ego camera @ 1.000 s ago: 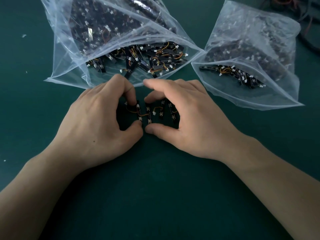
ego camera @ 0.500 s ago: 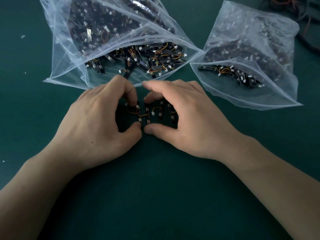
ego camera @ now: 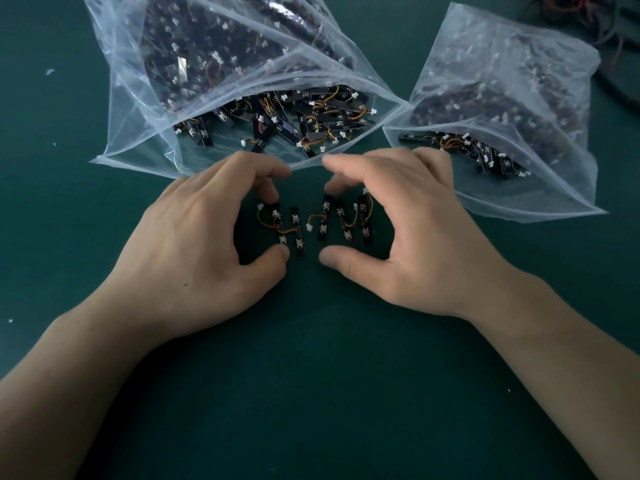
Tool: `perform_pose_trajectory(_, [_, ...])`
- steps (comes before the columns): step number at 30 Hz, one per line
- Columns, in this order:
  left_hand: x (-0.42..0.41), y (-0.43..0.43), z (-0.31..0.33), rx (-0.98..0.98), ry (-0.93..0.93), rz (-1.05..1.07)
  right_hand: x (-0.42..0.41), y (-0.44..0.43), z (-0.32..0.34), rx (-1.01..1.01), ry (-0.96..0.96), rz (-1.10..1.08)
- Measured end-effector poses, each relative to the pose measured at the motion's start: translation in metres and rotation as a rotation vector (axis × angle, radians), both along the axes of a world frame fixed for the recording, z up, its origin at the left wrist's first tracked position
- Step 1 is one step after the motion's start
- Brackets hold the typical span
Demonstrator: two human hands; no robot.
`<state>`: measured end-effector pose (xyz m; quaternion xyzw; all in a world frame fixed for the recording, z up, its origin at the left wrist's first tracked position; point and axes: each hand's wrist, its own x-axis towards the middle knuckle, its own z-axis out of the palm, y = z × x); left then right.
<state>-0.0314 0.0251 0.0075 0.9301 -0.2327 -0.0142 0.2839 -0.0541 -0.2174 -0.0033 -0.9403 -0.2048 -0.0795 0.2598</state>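
Five little black strips (ego camera: 298, 233) lie side by side on the green worktop (ego camera: 311, 393), right between your two hands. Each strip has small white plugs on it, and thin orange and yellow wires loop from one strip to the next.

Your left hand (ego camera: 204, 247) is curled around the two strips on the left. Its thumb touches the near end of the first strip and a finger touches the far end, so it pinches that strip.

Your right hand (ego camera: 408, 237) is curled like a cup around the three strips on the right. Its fingers reach down to their far ends. Its thumb rests on the worktop just near of them. You cannot tell if this hand really grips them, as it looks a bit blurry.

The two hands are close, but they do not touch.

Just beyond your hands lies a big clear bag (ego camera: 138, 109), open and full of the same strips. A smaller bag (ego camera: 519, 81) lies to its right. Dark cables (ego camera: 585, 10) sit in the far right corner.
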Motion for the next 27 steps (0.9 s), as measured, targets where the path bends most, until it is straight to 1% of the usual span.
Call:
perform_pose_trajectory(4, [-0.0003,0.0001,0.0002,0.006,-0.001,-0.006,0.0012,0.0032,-0.0012,-0.040,0.030,0.015])
perform_pose_trajectory(12, [-0.0005,0.0003,-0.0009,0.007,0.004,-0.018,0.0019,0.0032,-0.0017,0.007,0.033,0.065])
perform_pose_trajectory(27, [-0.0011,-0.0010,-0.0033,0.000,-0.020,0.012,0.0039,0.0033,-0.0021,0.003,0.067,0.057])
